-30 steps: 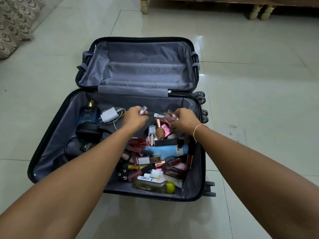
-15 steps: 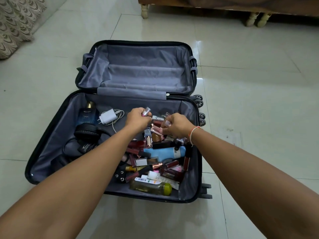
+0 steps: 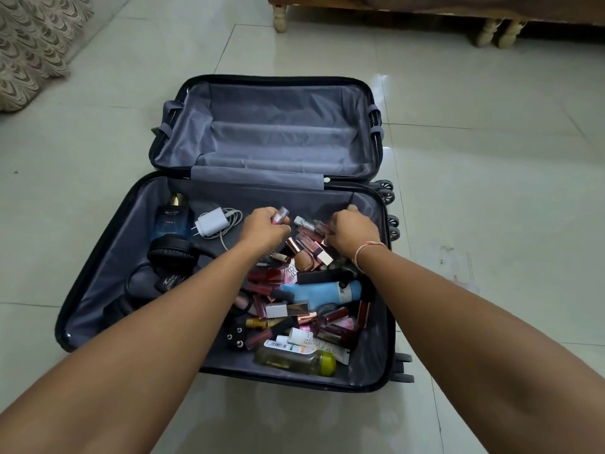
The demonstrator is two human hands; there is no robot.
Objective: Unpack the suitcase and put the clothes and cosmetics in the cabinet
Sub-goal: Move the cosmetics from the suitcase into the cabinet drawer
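A black suitcase (image 3: 98, 276) with grey lining lies open on the tiled floor. Its far half holds nothing. The near half holds a heap of cosmetics (image 3: 304, 309): lip glosses, a blue tube (image 3: 324, 291), a yellow-capped bottle (image 3: 294, 358). My left hand (image 3: 262, 229) grips a small pink tube (image 3: 280, 215) above the heap's far end. To its right, my right hand (image 3: 352, 232) is curled over small clear vials (image 3: 309, 224); its fingers are hidden, so what they hold is unclear.
A blue perfume bottle (image 3: 173, 217), a white charger with cable (image 3: 211, 222) and black headphones (image 3: 172, 253) lie in the suitcase's left part. Wooden furniture legs (image 3: 280, 18) stand at the far edge. A patterned curtain (image 3: 32, 44) hangs at top left.
Both hands stay over the far end of the cosmetics heap. The right hand has shifted slightly right and the camera has tilted a little; the left still holds the pink tube.
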